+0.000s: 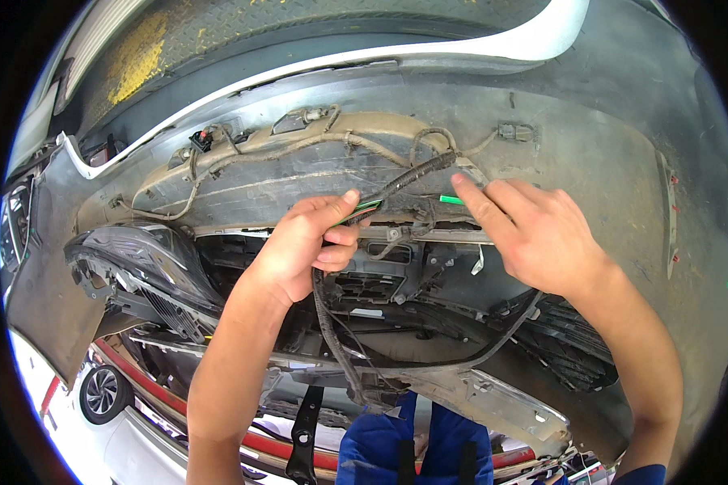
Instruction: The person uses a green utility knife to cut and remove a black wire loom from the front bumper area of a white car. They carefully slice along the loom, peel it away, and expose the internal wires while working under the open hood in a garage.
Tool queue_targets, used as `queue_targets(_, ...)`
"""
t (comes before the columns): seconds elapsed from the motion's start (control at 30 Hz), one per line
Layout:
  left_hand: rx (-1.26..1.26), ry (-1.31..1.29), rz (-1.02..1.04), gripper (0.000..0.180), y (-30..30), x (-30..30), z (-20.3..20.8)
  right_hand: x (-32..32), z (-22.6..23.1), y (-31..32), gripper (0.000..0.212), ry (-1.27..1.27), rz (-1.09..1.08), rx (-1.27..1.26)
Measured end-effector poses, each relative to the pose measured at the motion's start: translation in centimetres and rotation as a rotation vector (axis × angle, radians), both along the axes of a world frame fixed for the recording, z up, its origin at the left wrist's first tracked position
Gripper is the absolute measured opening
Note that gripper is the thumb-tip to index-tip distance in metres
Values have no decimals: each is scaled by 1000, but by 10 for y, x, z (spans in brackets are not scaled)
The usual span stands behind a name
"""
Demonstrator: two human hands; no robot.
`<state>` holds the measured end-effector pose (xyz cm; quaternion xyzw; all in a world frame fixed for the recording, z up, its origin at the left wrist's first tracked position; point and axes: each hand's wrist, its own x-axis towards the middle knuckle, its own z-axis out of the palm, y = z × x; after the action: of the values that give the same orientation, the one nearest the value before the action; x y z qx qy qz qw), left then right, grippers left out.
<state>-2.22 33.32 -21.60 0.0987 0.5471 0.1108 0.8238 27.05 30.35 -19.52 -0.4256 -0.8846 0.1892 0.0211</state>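
Observation:
My left hand (307,238) is closed around a black-wrapped wiring harness (416,176). Beside its thumb the wrapping is parted, and green and red wires (364,210) show. The harness runs up right to a junction of branches and hangs down below my hand. My right hand (534,226) is closed to the right of the harness, its index finger reaching toward it. From under that finger sticks the end of a narrow bright green strip-like thing (451,200); its kind and the rest of it are hidden. A gap separates it from the bared wires.
A dirty grey car bumper (623,186) lies across the work area, carrying a thin wiring loom (299,145) with connectors (516,132). A dark headlight (150,255) sits at left. Below are a black grille (570,339) and a bent black strip (493,347). A white car (125,444) stands lower left.

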Motion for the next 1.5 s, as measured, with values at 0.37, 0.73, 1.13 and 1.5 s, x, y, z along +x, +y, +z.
queue_targets(0.37,28,6,-33,34,3,3,3,-7,-9,10,68,28,60,62)
queue_targets(0.73,2,-23,-3,39,5,0,0,-7,-11,14,70,58,78,66)
queue_targets(1.13,8,-24,-34,33,6,0,-2,-12,-14,14,67,6,119,97)
queue_targets(1.5,-23,-20,0,37,5,-1,0,-16,-19,18,65,40,120,154)
